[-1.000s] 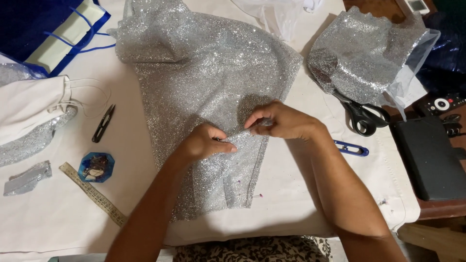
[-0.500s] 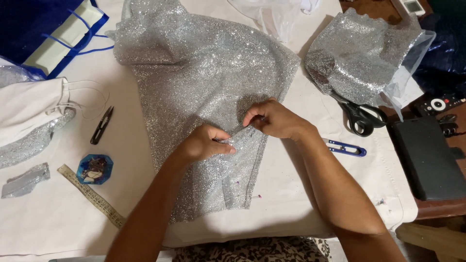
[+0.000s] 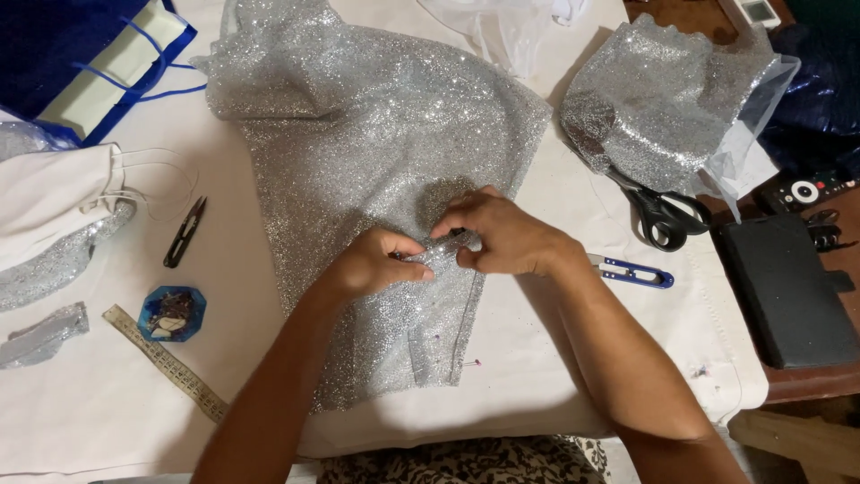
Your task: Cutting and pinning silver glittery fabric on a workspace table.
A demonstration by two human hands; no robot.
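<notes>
Left hand [image 3: 374,265] and right hand [image 3: 502,235] both pinch a small fold of the silver glittery fabric [image 3: 376,152] between closed fingertips, blue-handled thread snips [image 3: 632,272] lying near.

- Left hand [image 3: 376,264] curled, fingertips pinched together, forearm angled up from lower left.
- Right hand [image 3: 502,237] arched, fingers bent, touching the left's fingertips.

Bright, even overhead light; the glitter fabric [image 3: 358,134] sparkles with glare. Soft shadows fall under the hands on the white surface [image 3: 107,403]. Focus is sharp; the right edge is dim.
</notes>
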